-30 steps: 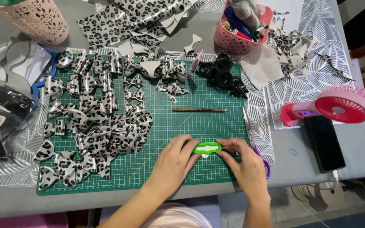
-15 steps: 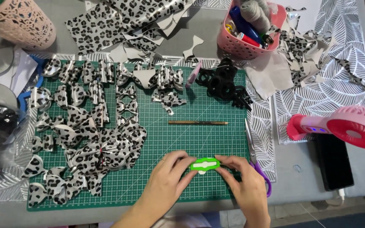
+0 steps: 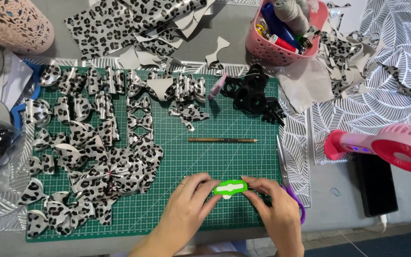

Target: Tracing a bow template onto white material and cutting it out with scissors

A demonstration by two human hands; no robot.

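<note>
A small bright green bow-shaped template [image 3: 230, 188] lies on a white piece near the front of the green cutting mat [image 3: 234, 162]. My left hand [image 3: 186, 209] pinches its left end with the fingertips. On its right end, my right hand [image 3: 274, 212] presses down in the same way. Both hands hold the template flat on the mat. Several leopard-print bow pieces [image 3: 96, 162] cover the mat's left half, well left of my hands.
A brown pencil [image 3: 222, 140] lies mid-mat. Purple-handled scissors [image 3: 288, 185] rest along the mat's right edge. Black hair clips [image 3: 253, 95], a pink basket of tools [image 3: 286, 33], leopard fabric [image 3: 120, 21], a pink fan [image 3: 396, 147], a dark phone [image 3: 376, 183] and a pink lattice bin [image 3: 13, 24] surround the mat.
The view shifted slightly, so the table appears lower and more to the right. My hands stay on the green template with barely any change of grip.
</note>
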